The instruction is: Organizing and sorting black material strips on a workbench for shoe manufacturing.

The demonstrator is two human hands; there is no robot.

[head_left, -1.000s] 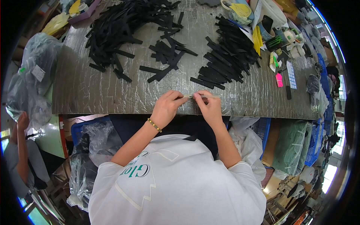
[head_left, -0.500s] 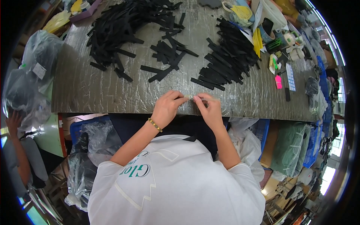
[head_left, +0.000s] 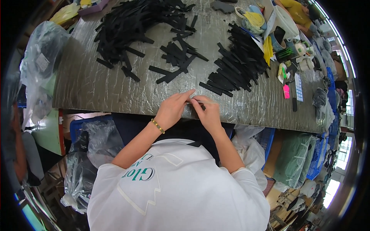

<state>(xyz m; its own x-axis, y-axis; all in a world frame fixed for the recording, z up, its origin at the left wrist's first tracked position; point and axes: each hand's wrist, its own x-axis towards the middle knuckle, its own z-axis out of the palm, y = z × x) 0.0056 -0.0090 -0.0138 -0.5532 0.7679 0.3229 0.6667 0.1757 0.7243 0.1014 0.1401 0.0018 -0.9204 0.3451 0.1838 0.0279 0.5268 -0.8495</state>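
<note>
At the near edge of the table, my hands meet with their fingertips together. My left hand, with a beaded bracelet at its wrist, stretches its index finger forward while its thumb side closes against the other hand. A thumb-and-finger pinch closes my right hand. Whatever lies between the fingertips is too small and covered to name. Beyond them lie black fabric-like strips: a small loose group straight ahead, a roughly lined-up row to the right, and a big tangled heap to the far left.
At the right lie a pink tag, a dark-handled tool and a blue-white card. Tapes and a cup crowd the back right. Plastic bags hang left; blue crates stand below. Another person's arm shows far left.
My hands have drawn closer together, and my left index finger now extends forward. The small pale thing seen between the fingertips before is now hidden. The view has shifted slightly.
</note>
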